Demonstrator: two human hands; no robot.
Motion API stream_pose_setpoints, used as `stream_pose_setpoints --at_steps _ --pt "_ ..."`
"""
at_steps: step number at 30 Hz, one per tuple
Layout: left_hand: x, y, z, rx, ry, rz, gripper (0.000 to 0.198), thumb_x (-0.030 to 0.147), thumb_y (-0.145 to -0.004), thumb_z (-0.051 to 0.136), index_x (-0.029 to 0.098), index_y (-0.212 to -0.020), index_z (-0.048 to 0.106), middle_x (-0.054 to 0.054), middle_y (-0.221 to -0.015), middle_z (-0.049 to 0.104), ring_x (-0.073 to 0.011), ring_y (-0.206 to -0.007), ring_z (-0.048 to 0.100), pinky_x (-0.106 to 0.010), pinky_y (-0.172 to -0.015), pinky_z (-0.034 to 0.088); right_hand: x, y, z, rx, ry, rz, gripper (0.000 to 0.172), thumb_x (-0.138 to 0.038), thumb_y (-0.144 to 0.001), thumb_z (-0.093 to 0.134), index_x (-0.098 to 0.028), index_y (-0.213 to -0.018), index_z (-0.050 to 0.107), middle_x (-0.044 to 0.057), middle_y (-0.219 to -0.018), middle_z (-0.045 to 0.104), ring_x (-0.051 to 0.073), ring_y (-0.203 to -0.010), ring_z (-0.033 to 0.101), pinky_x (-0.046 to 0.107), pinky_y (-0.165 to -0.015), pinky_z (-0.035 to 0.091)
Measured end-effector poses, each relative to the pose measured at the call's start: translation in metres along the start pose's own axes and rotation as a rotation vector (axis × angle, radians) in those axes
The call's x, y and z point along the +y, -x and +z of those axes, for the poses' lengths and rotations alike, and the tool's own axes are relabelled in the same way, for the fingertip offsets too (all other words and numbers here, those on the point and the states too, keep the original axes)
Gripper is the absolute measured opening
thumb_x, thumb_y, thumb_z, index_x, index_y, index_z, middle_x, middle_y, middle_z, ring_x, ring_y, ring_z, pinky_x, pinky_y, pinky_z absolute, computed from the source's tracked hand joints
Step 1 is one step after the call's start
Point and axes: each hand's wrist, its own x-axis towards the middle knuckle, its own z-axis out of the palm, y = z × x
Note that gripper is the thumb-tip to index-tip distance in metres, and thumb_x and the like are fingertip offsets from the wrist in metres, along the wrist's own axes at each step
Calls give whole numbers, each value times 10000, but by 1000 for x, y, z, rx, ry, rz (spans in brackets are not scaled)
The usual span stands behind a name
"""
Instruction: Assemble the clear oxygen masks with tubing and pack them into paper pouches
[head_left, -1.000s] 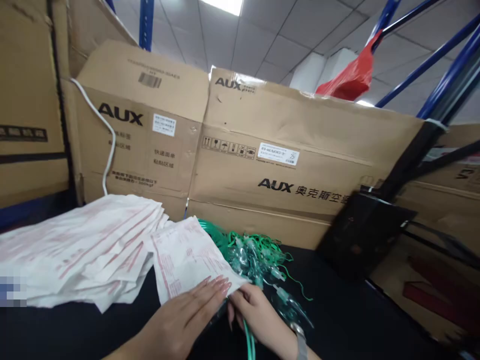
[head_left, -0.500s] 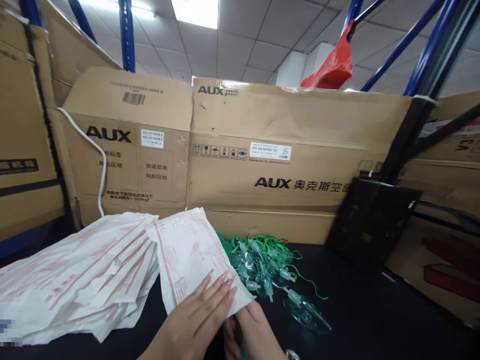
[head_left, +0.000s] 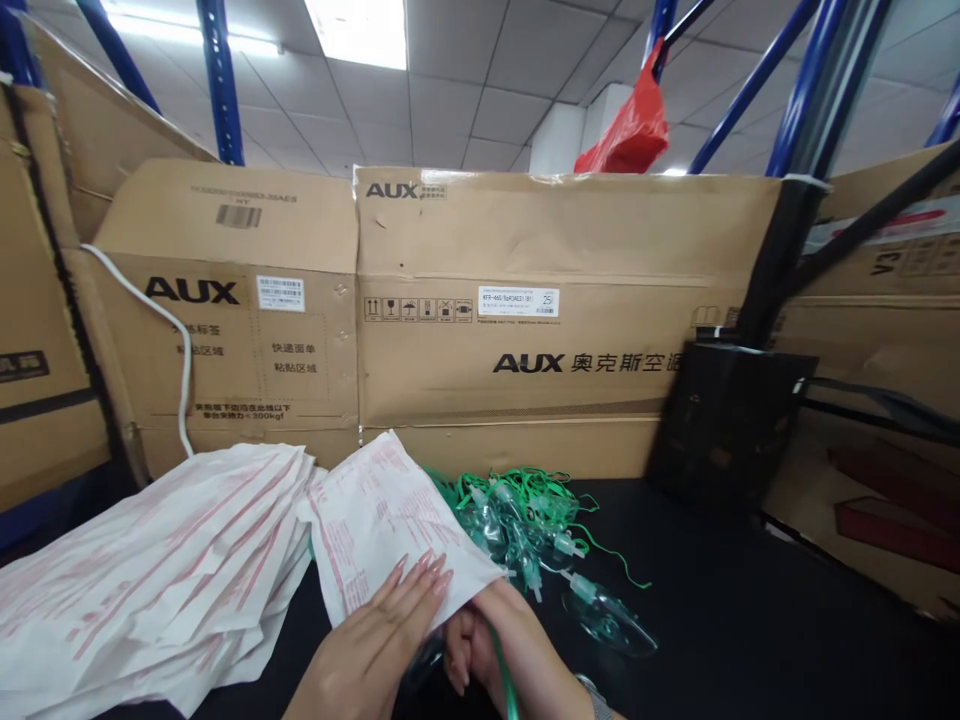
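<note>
My left hand (head_left: 375, 645) lies with fingers stretched flat on a white paper pouch with red print (head_left: 390, 525), near its lower right corner. My right hand (head_left: 495, 650) is curled just under that corner, its fingers closed round green tubing (head_left: 504, 680) that runs down out of view. A clear plastic mask (head_left: 611, 622) with a green connector lies on the black table to the right. Behind the pouch sits a tangled heap of green tubing and clear masks (head_left: 525, 520).
A fanned stack of white pouches (head_left: 150, 580) covers the table's left side. Large AUX cardboard boxes (head_left: 525, 320) wall off the back. A black box (head_left: 724, 425) leans at the right, below blue rack posts (head_left: 806, 90) and a red bag (head_left: 626, 130).
The view has tilted up and shifted. My right hand has slid further under the pouch's corner, and the clear mask now lies separate on the table at the right.
</note>
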Motion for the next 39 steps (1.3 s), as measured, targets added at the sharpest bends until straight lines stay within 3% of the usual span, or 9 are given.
stream_pose_setpoints --at_steps 4,7,11,15,20,25,32,36,39 --pt "-1 -2 -2 25 -24 5 433 94 -894 192 43 -1317 263 -112 -1151 604 -173 -1204 393 -309 -985 378 22 0 -5 -179 -38 92 558 -505 -656 637 -176 -1067 451 -41 -497 561 110 -412 550 204 -429 425" --pt "0 -5 -3 13 -76 40 405 132 -905 220 40 -1284 328 -93 -1120 627 -180 -1210 382 -338 -1018 326 32 1 -1 -243 -62 145 656 -549 -625 634 -208 -1141 417 -35 -535 578 131 -454 580 231 -471 430" --pt "5 -10 -3 14 -72 111 372 94 -898 226 53 -1192 450 -59 -1090 647 -185 -1185 415 -352 -1018 325 16 2 10 -109 -39 51 546 -530 -701 571 -166 -1102 502 28 -605 633 143 -487 570 270 -503 449" --pt "7 -11 -4 -40 -89 97 402 22 -870 199 39 -1153 485 -81 -1115 630 -195 -1193 404 -351 -989 373 -8 0 14 -2 -67 -94 438 -378 -708 627 -220 -1106 540 66 -991 638 184 -824 599 324 -756 453" --pt "7 -15 -8 -15 -113 113 392 17 -877 210 52 -1127 509 -59 -1119 630 -186 -1202 386 -338 -1012 328 -9 3 4 15 336 -232 407 -416 -728 588 -203 -1075 590 89 -1010 644 226 -1024 522 388 -952 328" --pt "7 -18 -13 64 -103 107 378 35 -880 241 78 -1081 559 -50 -1088 648 -211 -1217 348 -364 -1033 263 -1 15 3 21 696 -238 370 -411 -772 526 -179 -1044 621 103 -987 658 267 -1082 487 426 -988 274" --pt "10 -19 -4 -4 -45 189 384 15 -862 248 73 -1078 561 -53 -1088 648 -195 -1158 442 -347 -1015 291 0 2 3 67 361 -219 429 -396 -737 573 -250 -1141 558 64 -1029 651 242 -1053 514 401 -937 369" --pt "11 -11 1 -117 -26 83 413 22 -843 239 0 -1216 415 -111 -1241 525 -235 -1221 354 -375 -976 363 -5 -8 -1 77 185 -159 407 -395 -814 471 -198 -1166 531 79 -1029 647 226 -1005 549 406 -877 416" --pt "10 -3 3 -161 18 33 467 5 -837 224 13 -1302 268 -98 -1295 467 -210 -1256 294 -364 -993 352 -5 -9 -4 45 -31 -85 386 -346 -804 513 -193 -1158 530 83 -1050 637 214 -988 558 385 -852 433"
